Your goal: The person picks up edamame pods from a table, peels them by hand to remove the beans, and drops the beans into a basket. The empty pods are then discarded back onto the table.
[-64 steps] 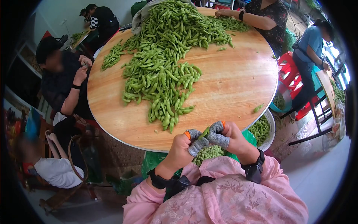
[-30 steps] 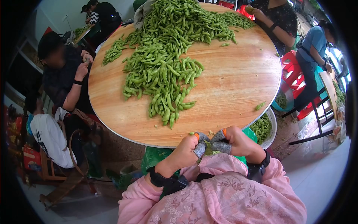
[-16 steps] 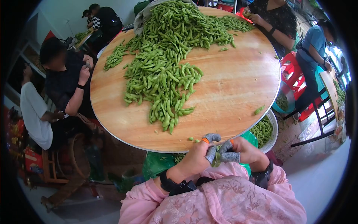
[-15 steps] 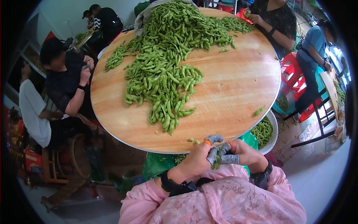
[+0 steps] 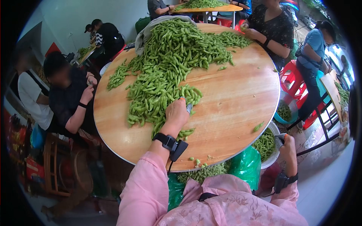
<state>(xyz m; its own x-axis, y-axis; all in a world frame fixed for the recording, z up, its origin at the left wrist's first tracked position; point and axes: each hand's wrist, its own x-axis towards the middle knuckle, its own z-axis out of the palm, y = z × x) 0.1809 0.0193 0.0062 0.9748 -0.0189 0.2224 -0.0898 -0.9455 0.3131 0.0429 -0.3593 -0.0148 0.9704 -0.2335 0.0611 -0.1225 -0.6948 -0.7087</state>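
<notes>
**Left hand in the pod heap, right hand out over the basin**

My left hand [image 5: 176,113] lies palm down on the near tip of the heap of green pods [image 5: 166,71], which spreads from the far rim of the round wooden table [image 5: 237,98] down towards me. The fingers curl into the pods and are hidden by the back of the hand. I see a grey finger sleeve [image 5: 189,108] at its right edge, but I cannot tell whether a pod is pinched or the hand only rests there.

My right hand [image 5: 288,148] is well apart from the left, off the table's right edge, at the rim of the white basin [image 5: 274,130] that holds more green pods. Its fingertips point down at the basin. I cannot make out whether they are closed on anything.

I judge these pods to be light, a little fuzzy and bendable, not fragile. They lie tangled and overlapping, so a scoop would drag several along. I reckon the best hold is on a single pod at the heap's loose edge, pinched between thumb and forefinger at one end. The sleeves should give grip there.

A few loose beans [image 5: 198,162] sit at the table's near edge, above a green bag [image 5: 245,165]. Another person [image 5: 71,94] sits at the left side of the table.
</notes>
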